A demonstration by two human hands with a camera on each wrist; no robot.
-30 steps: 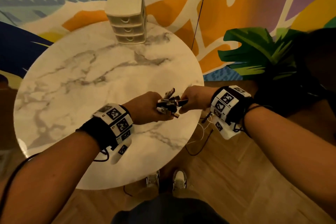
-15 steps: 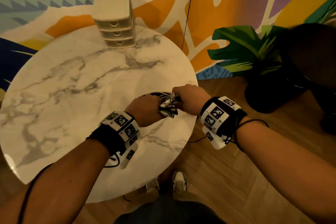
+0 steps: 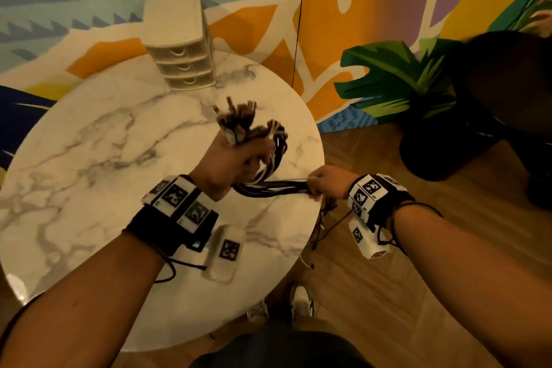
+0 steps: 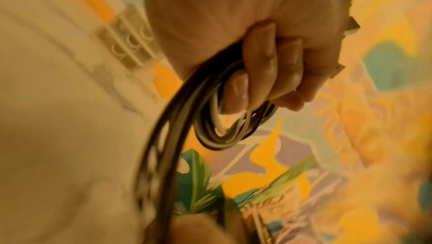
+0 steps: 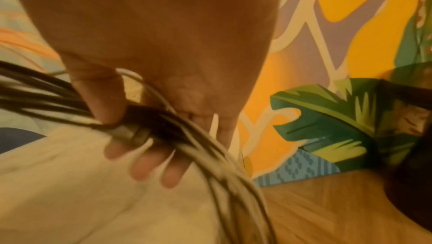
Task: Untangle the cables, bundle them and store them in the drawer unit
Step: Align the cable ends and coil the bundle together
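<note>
My left hand (image 3: 239, 158) grips a bunch of black and white cables (image 3: 270, 187) above the marble table, fingers curled round them (image 4: 261, 74), with the plug ends (image 3: 236, 121) sticking up out of the fist. A loop of cable hangs under the fingers. The strands run right to my right hand (image 3: 324, 185), which holds them between thumb and fingers (image 5: 131, 124) at the table's right edge. From there the cables trail down over the edge (image 3: 321, 224). The cream three-drawer unit (image 3: 182, 54) stands at the table's far side, drawers closed.
The round marble table (image 3: 89, 158) fills the left and middle. A thin black cord (image 3: 298, 24) hangs along the painted wall. A dark pot with a leafy plant (image 3: 448, 134) stands on the wooden floor to the right. My shoes (image 3: 301, 302) show below.
The hands, close together before, have drawn apart. My left hand has risen and moved away with the plug ends pointing up; my right hand has slid along the cables to the table's edge.
</note>
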